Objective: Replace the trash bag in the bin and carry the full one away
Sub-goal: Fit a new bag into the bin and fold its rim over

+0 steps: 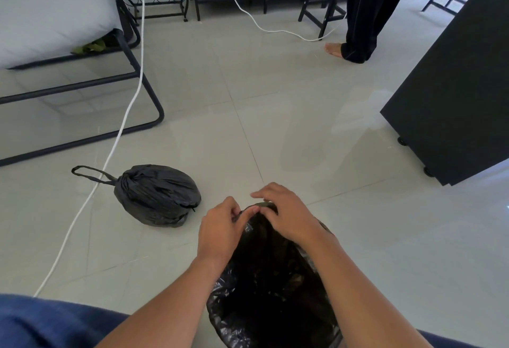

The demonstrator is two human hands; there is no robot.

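Note:
A full black trash bag (158,194), tied shut with a loop handle pointing left, lies on the tile floor to the left. In front of me stands the bin, lined with a fresh black bag (264,287) whose mouth gapes open. My left hand (220,228) and my right hand (286,212) meet at the far rim of the bin. Both pinch the edge of the new bag there. The bin's own wall is hidden under the plastic.
A white cable (121,130) runs across the floor past the full bag. A black metal bed frame (150,91) with a mattress stands at left. A black cabinet on castors (451,94) is at right. Another person's bare foot (334,49) and dark trousers are at the back.

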